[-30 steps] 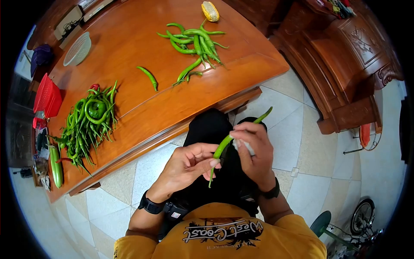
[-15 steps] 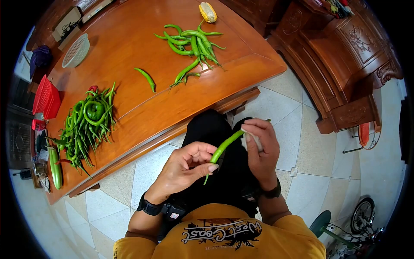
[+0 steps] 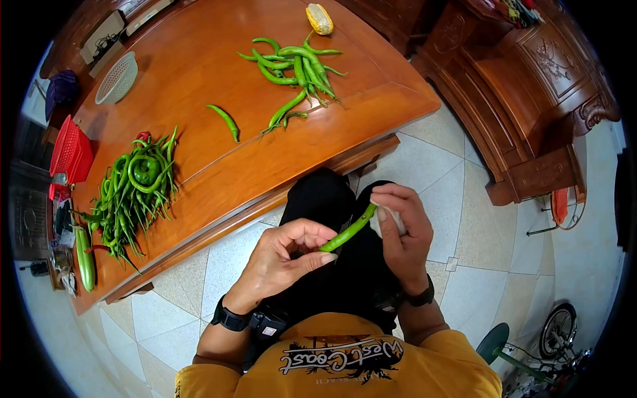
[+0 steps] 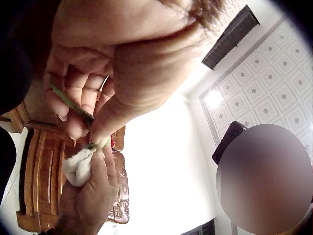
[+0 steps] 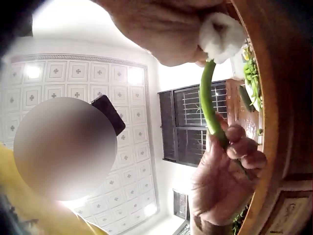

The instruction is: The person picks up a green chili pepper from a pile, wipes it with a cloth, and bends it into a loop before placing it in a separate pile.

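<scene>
Over the person's lap, a long green chili pepper (image 3: 350, 233) stretches between both hands. The left hand (image 3: 282, 257) pinches its near end between thumb and fingers; in the right wrist view the thin tip pokes out past those fingers. A white wad of cloth or tissue (image 5: 222, 36) is in the right hand (image 3: 408, 242), whose thumb and fingers pinch it round the pepper's far end. That end is hidden by the wad and fingers. The middle of the pepper (image 5: 207, 100) shows bare and slightly bent in the right wrist view.
On the wooden table (image 3: 199, 166) lie a large heap of green peppers (image 3: 133, 205), a smaller pile (image 3: 298, 66), a single pepper (image 3: 224, 122) and a corn cob (image 3: 320, 20). A red basket (image 3: 71, 149), a pale basket (image 3: 117, 78) and a long green vegetable (image 3: 84, 257) stand leftward.
The right hand with the white wad has slid outward along the pepper to its far end, covering the tip that stuck out. The left hand keeps its place; the pepper lies flatter.
</scene>
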Demonstrator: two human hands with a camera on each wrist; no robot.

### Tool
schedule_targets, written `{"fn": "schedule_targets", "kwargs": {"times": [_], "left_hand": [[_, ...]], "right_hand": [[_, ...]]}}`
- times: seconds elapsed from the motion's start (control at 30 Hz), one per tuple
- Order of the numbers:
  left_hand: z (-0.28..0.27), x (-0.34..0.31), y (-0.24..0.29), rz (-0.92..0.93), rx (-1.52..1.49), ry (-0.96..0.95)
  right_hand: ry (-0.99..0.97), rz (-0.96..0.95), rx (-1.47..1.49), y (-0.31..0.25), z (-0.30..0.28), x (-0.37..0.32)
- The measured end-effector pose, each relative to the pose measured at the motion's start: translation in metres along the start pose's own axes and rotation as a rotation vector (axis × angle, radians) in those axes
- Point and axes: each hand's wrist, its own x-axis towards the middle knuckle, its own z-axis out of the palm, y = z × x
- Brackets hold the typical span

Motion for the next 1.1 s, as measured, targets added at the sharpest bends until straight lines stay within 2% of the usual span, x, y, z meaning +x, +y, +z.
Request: {"fn": "schedule_targets", "kwargs": {"times": [0.43,0.67,0.8,0.9,1.1], "left_hand": [[0.0,0.001,-0.004,0.058,-0.011,0.096],[0.0,0.0,-0.005,0.063,-0.022,0.115],[0.0,-0.001,-0.002,0.039,-0.033,0.106],[-0.002,-0.002,0.0,0.047,-0.018,0.096],[-0.005,-0.003,0.003,0.092,0.007,0.072]], "right_hand": [[-0.199,-0.014,0.203,-0.027,0.02,-0.013],[-0.235,-0.068,0.268,-0.031,0.028,-0.016],[-0.173,-0.023,0.167,-0.024,0.02,-0.009],[-0.081,-0.075,0.024,-0.01,0.01,-0.002],[0.065,0.011,-0.068,0.013,0.002,0.0]]}}
